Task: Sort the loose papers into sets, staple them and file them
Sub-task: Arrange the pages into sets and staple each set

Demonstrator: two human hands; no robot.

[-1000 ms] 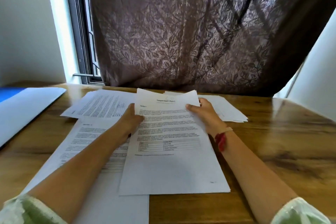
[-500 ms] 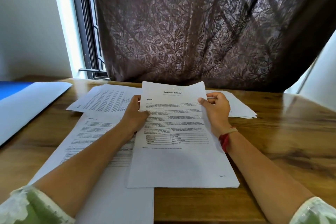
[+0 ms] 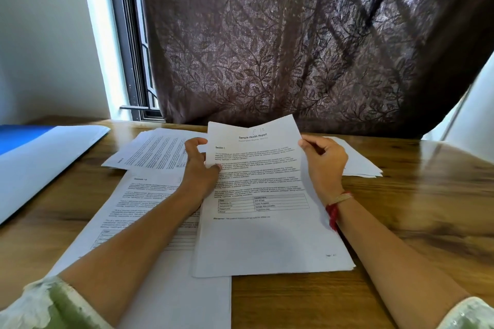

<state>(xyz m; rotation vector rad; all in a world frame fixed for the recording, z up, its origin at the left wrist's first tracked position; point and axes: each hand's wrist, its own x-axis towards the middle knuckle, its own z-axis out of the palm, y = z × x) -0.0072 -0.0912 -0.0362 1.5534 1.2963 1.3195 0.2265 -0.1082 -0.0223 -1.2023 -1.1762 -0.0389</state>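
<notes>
A stack of white sheets headed "Sample Health Report" [image 3: 263,222] lies in front of me, its far end lifted off the wooden table [image 3: 417,222]. My left hand [image 3: 199,168] pinches its left edge with thumb on top. My right hand [image 3: 324,163] grips the right edge near the top corner. Under my left forearm lies another printed page [image 3: 139,211]. A further spread of printed sheets [image 3: 157,152] sits beyond it, and more white sheets [image 3: 358,163] lie behind my right hand.
A white and blue folder [image 3: 40,157] lies at the table's left side. A dark patterned curtain [image 3: 307,48] hangs along the table's far edge, with a window frame [image 3: 128,61] to its left.
Both hands have raised the far end of the report stack and squared it; the top sheet's folded corner is now straight. My right hand shifted from on top of the page to gripping its right edge.
</notes>
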